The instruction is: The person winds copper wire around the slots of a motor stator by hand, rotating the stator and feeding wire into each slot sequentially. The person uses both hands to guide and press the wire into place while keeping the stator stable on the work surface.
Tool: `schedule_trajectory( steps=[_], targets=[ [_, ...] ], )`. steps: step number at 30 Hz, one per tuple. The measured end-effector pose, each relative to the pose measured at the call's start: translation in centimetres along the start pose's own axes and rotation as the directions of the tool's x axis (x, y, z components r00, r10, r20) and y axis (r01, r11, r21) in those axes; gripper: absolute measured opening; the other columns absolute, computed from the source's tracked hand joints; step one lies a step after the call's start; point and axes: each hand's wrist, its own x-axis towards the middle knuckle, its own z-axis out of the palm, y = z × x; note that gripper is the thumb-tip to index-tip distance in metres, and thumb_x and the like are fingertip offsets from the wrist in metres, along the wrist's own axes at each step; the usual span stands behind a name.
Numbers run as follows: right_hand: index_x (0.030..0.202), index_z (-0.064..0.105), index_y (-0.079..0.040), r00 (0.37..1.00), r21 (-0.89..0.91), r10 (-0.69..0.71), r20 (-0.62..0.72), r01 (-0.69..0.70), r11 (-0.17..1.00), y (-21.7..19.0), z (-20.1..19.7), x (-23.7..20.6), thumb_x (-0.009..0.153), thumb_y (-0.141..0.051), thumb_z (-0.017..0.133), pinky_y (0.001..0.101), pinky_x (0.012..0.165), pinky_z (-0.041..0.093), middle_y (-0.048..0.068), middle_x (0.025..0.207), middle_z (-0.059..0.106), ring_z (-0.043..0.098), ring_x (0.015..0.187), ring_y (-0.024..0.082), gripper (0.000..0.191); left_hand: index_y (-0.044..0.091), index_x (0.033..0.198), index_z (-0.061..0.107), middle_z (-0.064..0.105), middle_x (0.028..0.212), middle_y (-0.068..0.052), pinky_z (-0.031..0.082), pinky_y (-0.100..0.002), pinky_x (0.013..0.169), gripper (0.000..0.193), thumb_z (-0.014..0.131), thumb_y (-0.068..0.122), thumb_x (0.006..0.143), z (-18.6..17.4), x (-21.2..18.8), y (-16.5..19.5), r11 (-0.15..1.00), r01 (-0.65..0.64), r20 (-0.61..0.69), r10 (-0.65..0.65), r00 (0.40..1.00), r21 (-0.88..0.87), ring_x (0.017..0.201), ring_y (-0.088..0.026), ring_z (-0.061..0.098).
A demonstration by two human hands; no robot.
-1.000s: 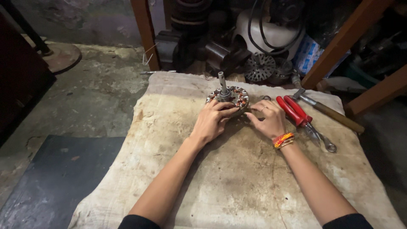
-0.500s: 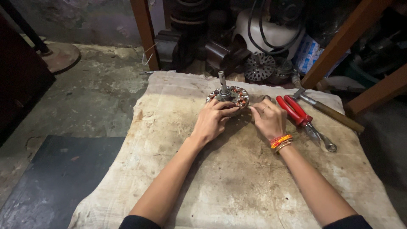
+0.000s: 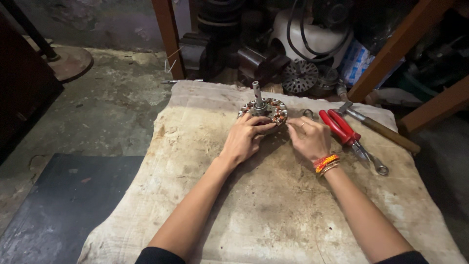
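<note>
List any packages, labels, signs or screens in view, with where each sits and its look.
Printed package: among the clutter behind the cloth, right of the white motor housing, beside a slanted wooden beam; blue and white, crumpled, partly hidden.
No signs or screens show.

Light is dim and warm, falling from above and in front onto the pale cloth (image 3: 273, 215), which is the brightest area. The shelves behind and the left and right edges sink into near black. Soft shadows lie under both forearms. The centre is sharp; the corners look slightly stretched and darker. No glare, little motion blur
</note>
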Motion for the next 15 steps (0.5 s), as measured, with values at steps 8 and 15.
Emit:
schedule_trajectory(
  steps=[8,15],
  targets=[
    [0.091,0.08,-0.012,0.988,-0.105,-0.112,0.103,0.123,0.987,0.5,0.8,-0.5,0.078,-0.038,0.086,0.0308,0.059,0.055,0.004,0.081,0.076,0.069,0.062,0.017,0.03,0.017,0.122,0.075,0.069,0.13,-0.003,0.051,-0.041,0.1,0.05,0.072,0.0,0.075,-0.2,0.0,0.3,0.999,0.032,0.024,-0.031,0.999,-0.017,0.114,-0.029,0.061],
    [0.086,0.077,-0.011,0.978,-0.248,-0.182,0.098,0.201,0.948,0.2,1.6,-0.6,0.082,-0.036,0.083,0.0337,0.065,0.053,0.004,0.079,0.072,0.069,0.069,0.021,0.026,0.016,0.12,0.076,0.07,0.128,-0.005,0.05,-0.041,0.102,0.05,0.072,-0.001,0.073,0.1,0.0,0.0,1.0,0.001,-0.019,-0.001,1.0,-0.019,0.115,-0.03,0.062]
  ],
)
